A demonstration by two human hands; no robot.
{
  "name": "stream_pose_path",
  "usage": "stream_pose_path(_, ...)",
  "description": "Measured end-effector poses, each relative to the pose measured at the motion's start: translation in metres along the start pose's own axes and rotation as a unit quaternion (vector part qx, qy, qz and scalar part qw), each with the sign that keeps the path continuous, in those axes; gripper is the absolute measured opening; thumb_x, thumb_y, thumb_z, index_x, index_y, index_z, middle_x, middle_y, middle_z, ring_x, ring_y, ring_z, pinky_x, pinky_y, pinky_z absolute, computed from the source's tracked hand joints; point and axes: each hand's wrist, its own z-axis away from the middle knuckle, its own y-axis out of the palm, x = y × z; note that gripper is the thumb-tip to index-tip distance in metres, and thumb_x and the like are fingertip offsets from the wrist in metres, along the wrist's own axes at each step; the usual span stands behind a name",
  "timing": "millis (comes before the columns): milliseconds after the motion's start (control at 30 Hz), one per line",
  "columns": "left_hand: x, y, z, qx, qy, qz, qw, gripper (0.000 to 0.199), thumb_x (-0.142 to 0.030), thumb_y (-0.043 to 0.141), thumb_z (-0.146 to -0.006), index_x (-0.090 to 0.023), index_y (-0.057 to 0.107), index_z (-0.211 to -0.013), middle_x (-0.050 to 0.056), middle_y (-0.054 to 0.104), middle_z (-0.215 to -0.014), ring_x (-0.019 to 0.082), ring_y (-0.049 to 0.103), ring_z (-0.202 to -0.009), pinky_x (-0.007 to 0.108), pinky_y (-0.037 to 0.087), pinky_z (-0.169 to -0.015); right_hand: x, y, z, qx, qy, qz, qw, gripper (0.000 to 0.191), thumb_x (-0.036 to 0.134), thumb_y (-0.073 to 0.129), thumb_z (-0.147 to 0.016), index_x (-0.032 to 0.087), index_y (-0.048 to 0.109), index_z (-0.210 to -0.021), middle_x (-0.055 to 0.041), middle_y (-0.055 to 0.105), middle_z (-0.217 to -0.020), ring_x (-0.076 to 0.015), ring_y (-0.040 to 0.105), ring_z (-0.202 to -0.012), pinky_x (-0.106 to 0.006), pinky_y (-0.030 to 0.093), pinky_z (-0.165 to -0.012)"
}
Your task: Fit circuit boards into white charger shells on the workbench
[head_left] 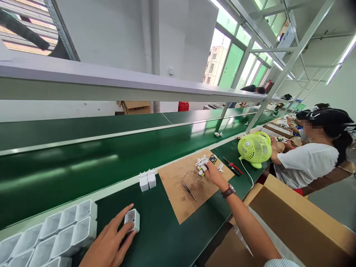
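At the lower left, my left hand has its fingers around a small open white plastic case on the green bench. My right hand, with a brown watch on the wrist, reaches to a small heap of white parts on a brown cardboard sheet. Its fingers are bent together at the heap; what they pinch is hidden. Metal tweezers lie on the sheet, left of that hand. Beside the heap are a small circuit board and another white piece.
Rows of open white cases stand lower left; two more white cases sit by the belt edge. Red-handled pliers and a green fan are right. A green conveyor runs behind. A co-worker sits beyond a carton.
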Motion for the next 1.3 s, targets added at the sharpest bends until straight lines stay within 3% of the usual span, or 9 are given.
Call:
stream_pose_path(200,0.003,0.02,0.008,0.005,-0.131,0.117,0.984,0.023,-0.041,0.054,-0.098,-0.023,0.065,-0.089,0.014,0.063,-0.14,0.024,0.077,-0.1,0.028,0.064,-0.07,0.034,-0.013,-0.002,-0.02,-0.004,-0.151,0.988,0.038,0.012,0.038,-0.098,0.021,0.055,-0.13,-0.01,0.07,-0.118,-0.0205,0.07,-0.105,-0.038,0.059,-0.093)
stream_pose_path(367,-0.001,0.025,0.011,-0.033,-0.154,0.119,0.98,0.021,-0.039,0.056,-0.098,-0.022,0.065,-0.09,0.014,0.06,-0.14,0.026,0.073,-0.108,0.033,0.064,-0.078,0.108,0.001,-0.01,0.094,-0.062,-0.259,0.959,0.034,0.013,0.045,-0.096,0.023,0.062,-0.123,-0.007,0.072,-0.119,-0.0205,0.069,-0.108,-0.037,0.057,-0.097)
stream_pose_path(500,-0.001,0.021,0.019,-0.052,-0.167,0.102,0.979,0.017,-0.035,0.057,-0.099,-0.022,0.064,-0.093,0.014,0.059,-0.14,0.026,0.07,-0.114,0.038,0.061,-0.089,0.164,0.011,-0.005,0.198,-0.182,-0.277,0.922,0.039,0.002,0.045,-0.089,0.023,0.066,-0.115,-0.0052,0.07,-0.128,-0.02,0.063,-0.124,-0.041,0.05,-0.111)
stream_pose_path(633,0.0,0.018,0.023,-0.047,-0.188,0.111,0.975,0.012,-0.033,0.057,-0.1,-0.023,0.063,-0.1,0.013,0.057,-0.142,0.027,0.066,-0.122,0.043,0.058,-0.1,0.177,0.014,0.012,0.309,-0.295,-0.293,0.855,0.049,-0.007,0.043,-0.078,0.022,0.07,-0.107,-0.0032,0.069,-0.135,-0.0193,0.053,-0.141,-0.041,0.042,-0.121)
stream_pose_path(700,0.0,0.018,0.023,-0.038,-0.203,0.13,0.97,0.012,-0.033,0.057,-0.1,-0.023,0.06,-0.106,0.012,0.056,-0.143,0.027,0.064,-0.125,0.044,0.057,-0.101,0.169,0.014,0.02,0.314,-0.264,-0.283,0.867,0.053,-0.007,0.042,-0.078,0.022,0.069,-0.112,-0.0029,0.067,-0.141,-0.0192,0.054,-0.14,-0.041,0.045,-0.119)
stream_pose_path(833,-0.001,0.02,0.021,-0.033,-0.21,0.156,0.965,0.028,-0.031,0.06,-0.098,-0.024,0.052,-0.124,0.014,0.056,-0.143,0.028,0.062,-0.129,0.047,0.055,-0.105,0.159,0.021,0.031,0.236,-0.117,-0.171,0.949,0.035,0.007,0.048,-0.095,0.021,0.065,-0.122,-0.0087,0.074,-0.122,-0.0232,0.071,-0.112,-0.04,0.057,-0.099)
stream_pose_path(967,-0.004,0.022,0.021,-0.028,-0.217,0.16,0.963,0.049,-0.031,0.06,-0.098,-0.023,0.042,-0.143,0.015,0.057,-0.141,0.029,0.06,-0.132,0.049,0.052,-0.11,0.181,0.044,0.039,0.248,-0.089,-0.062,0.963,0.029,0.035,0.067,-0.097,0.014,0.067,-0.117,-0.0131,0.075,-0.1,-0.0306,0.073,-0.09,-0.044,0.06,-0.081)
stream_pose_path(1167,-0.004,0.021,0.028,-0.021,-0.243,0.175,0.954,0.055,-0.033,0.061,-0.098,-0.024,0.039,-0.148,0.015,0.056,-0.143,0.029,0.061,-0.129,0.048,0.054,-0.108,0.204,0.071,0.045,0.222,-0.209,-0.104,0.947,0.054,0.036,0.071,-0.093,0.008,0.056,-0.137,-0.024,0.062,-0.137,-0.0374,0.06,-0.128,-0.053,0.055,-0.101)
stream_pose_path(1300,-0.004,0.022,0.027,-0.025,-0.25,0.187,0.95,0.058,-0.032,0.062,-0.096,-0.024,0.038,-0.149,0.015,0.055,-0.143,0.03,0.06,-0.131,0.049,0.053,-0.109,0.198,0.081,0.059,0.182,-0.156,-0.12,0.963,0.074,0.042,0.079,-0.085,0.012,0.049,-0.146,-0.0252,0.057,-0.145,-0.0403,0.051,-0.139,-0.058,0.049,-0.11)
